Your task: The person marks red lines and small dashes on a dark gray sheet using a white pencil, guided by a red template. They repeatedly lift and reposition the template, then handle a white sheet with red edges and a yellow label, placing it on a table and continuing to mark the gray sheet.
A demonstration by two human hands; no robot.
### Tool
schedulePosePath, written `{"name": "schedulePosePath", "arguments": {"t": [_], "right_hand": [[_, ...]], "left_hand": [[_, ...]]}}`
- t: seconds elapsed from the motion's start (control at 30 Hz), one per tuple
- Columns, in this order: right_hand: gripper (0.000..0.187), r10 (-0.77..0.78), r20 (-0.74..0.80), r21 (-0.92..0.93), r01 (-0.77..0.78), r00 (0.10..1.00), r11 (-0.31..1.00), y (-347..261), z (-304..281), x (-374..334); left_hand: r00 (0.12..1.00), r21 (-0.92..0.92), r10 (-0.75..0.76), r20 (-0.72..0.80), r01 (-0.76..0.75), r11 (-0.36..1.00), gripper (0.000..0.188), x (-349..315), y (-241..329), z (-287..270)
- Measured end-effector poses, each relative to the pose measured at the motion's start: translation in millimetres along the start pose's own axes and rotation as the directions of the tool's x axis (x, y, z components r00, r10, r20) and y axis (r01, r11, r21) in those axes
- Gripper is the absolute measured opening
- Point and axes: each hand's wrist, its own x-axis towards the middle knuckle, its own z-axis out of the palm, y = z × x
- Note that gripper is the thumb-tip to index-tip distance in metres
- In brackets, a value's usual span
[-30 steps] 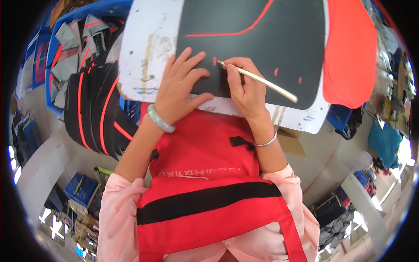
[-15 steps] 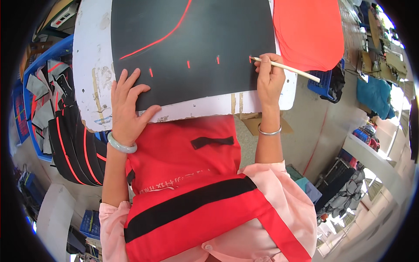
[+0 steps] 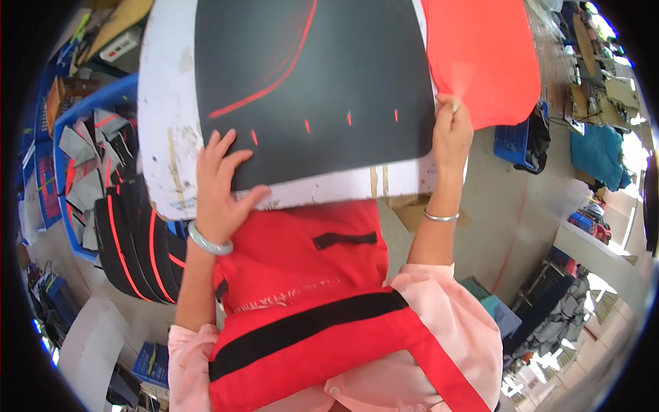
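A black panel (image 3: 329, 82) with a curved red line and several short red marks lies on a worn white board (image 3: 168, 103). My left hand (image 3: 223, 172) rests open with fingers spread, pressing the panel's lower left corner. At the panel's right edge, my right hand (image 3: 452, 134) is closed in a pinch beside the stack of red-orange pieces (image 3: 491, 55). A pale smear rises from its fingertips over the red-orange material; it looks like the pencil (image 3: 469, 79) blurred by motion. The pencil's tip is not clearly visible.
To the left stands a blue crate (image 3: 71, 213) of grey and black scraps, with black strips with red lines (image 3: 134, 240) draped over its near side. Another blue crate (image 3: 509, 143) sits on the floor at right. My red apron (image 3: 295, 254) meets the board's near edge.
My right hand has left the rightmost red mark and moved right, past the panel's edge. The pencil, sharp before, is now a smear. The whole view has shifted slightly; my left hand stays put.
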Motion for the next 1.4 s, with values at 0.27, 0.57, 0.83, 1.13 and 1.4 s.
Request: {"name": "schedulePosePath", "arguments": {"t": [0.27,0.57,0.83,1.13,1.4], "right_hand": [[0.028,0.065,0.01,-0.253,-0.06,0.998,0.966,0,5,12],[0.031,0.184,0.025,-0.142,-0.179,0.983,0.974,4,7,22],[0.03,0.054,0.013,-0.264,-0.048,0.998,0.963,2,13,29],[0.04,0.06,-0.027,-0.423,-0.066,0.998,0.904,-22,42,34],[0.041,0.166,-0.057,-0.438,-0.175,0.984,0.882,-30,47,40]], "left_hand": [[0.8,-0.869,-0.578,0.165,0.395,0.299,0.049,31,-16,-42],[0.817,-0.921,-0.498,0.29,0.38,0.087,0.045,71,-41,-52],[0.864,-0.936,-0.474,0.173,0.294,0.195,0.033,87,-71,-46],[0.771,-0.887,-0.599,0.216,0.412,0.21,0.037,1,-129,-90],[0.777,-0.893,-0.617,0.122,0.358,0.273,0.035,3,-122,-78]]}}
